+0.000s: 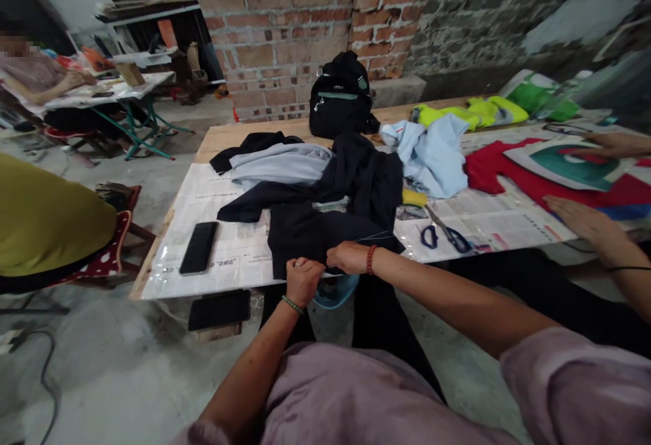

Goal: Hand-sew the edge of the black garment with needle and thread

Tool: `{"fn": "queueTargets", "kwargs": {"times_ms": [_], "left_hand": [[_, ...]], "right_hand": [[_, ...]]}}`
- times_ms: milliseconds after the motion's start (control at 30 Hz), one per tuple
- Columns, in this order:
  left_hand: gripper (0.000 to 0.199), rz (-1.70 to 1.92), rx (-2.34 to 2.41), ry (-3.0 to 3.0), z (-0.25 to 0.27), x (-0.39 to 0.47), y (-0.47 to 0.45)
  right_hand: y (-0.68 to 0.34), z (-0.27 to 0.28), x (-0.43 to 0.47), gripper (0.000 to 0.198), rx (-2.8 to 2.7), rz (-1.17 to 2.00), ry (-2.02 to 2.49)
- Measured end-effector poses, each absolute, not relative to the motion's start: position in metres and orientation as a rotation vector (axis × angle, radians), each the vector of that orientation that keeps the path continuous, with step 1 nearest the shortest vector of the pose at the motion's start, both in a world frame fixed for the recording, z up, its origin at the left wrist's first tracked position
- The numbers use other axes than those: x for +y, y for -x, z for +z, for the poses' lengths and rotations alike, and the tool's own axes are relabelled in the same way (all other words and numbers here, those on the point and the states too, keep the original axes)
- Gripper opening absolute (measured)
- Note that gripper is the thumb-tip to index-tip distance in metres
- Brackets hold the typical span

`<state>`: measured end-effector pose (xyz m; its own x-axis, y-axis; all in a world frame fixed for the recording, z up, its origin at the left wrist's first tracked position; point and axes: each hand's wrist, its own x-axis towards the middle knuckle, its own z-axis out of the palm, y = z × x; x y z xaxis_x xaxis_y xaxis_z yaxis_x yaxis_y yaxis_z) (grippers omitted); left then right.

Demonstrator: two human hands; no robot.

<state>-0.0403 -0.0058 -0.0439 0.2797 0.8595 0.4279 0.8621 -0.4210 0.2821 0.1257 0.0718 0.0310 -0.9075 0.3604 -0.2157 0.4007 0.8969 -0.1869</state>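
A dark trouser-like garment (305, 228) lies bunched on the newspaper-covered table (239, 248), its near part spread flat at the front edge. My left hand (304, 281) is closed on the near edge of this cloth. Just to its right, my right hand (350, 257) pinches the same edge, fingers curled. Pale thread lines run over the cloth right of my right hand. Whether a needle is between my fingers is too small to tell. Scissors (447, 233) with dark blue handles rest to the right, near a yellow object (414, 197).
A black phone (199, 248) lies on the left; another dark device (220, 309) sits below the edge. Behind are a grey cloth (285, 163), a backpack (340, 102) and a light blue garment (432, 153). At right, a co-worker's hands work an iron (564, 163) on red cloth (488, 167).
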Motion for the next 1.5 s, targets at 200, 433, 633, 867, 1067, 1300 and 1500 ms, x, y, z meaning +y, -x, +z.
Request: {"fn": "queueTargets", "kwargs": {"times_ms": [200,433,633,867,1067,1300,1500], "left_hand": [[0.016,-0.897,-1.715,2.52,-0.042,-0.006,0.042],[0.015,-0.943,-1.716,2.484,-0.043,-0.006,0.042],[0.012,-1.006,-1.78,2.474,-0.042,-0.004,0.041],[0.013,-1.001,-1.835,2.446,-0.038,-0.003,0.041],[0.013,-1.001,-1.842,2.45,-0.036,-0.003,0.04],[0.011,-0.996,-1.804,2.469,-0.035,-0.003,0.041],[0.012,-0.955,-1.797,2.484,-0.035,-0.004,0.041]], "right_hand": [[-0.119,0.031,0.071,0.019,2.888,-0.335,-0.57],[-0.116,0.03,0.068,0.019,2.874,-0.364,-0.623],[-0.12,0.028,0.074,0.022,2.903,-0.521,-0.661],[-0.122,0.028,0.077,0.024,2.863,-0.608,-0.81],[-0.118,0.03,0.076,0.031,2.86,-0.756,-0.838],[-0.115,0.028,0.077,0.024,2.652,-1.243,-1.21],[-0.11,0.013,0.074,0.009,2.307,-1.919,-1.39]]}}
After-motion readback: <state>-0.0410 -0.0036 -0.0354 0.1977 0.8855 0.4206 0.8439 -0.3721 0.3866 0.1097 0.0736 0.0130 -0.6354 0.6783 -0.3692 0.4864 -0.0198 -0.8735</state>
